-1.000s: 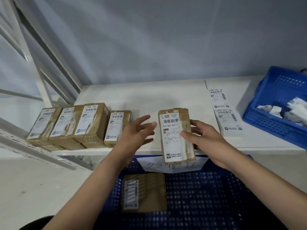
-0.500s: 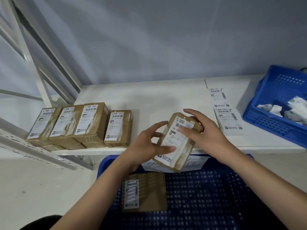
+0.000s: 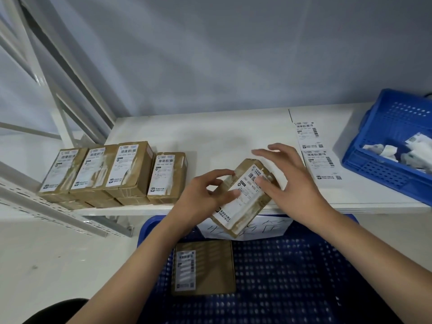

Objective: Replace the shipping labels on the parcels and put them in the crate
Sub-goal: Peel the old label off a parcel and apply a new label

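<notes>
Right hand [image 3: 289, 181] lifted; left hand [image 3: 201, 197] grips cardboard parcel [image 3: 243, 197].

Brown cardboard, banded with glossy clear tape, is seen on the tilted parcel [image 3: 243, 197]; its label [image 3: 240, 197] is white printed paper. The crate [image 3: 304, 277] is perforated blue plastic. The shelf [image 3: 222, 136] is finished in smooth matt white.

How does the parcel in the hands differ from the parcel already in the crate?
The held parcel is tilted above the crate's far edge, gripped by the left hand with the right hand on it; the crate parcel lies flat and untouched. The held parcel's label nearly covers its face; the crate parcel's covers a strip. Both are brown cardboard.
</notes>
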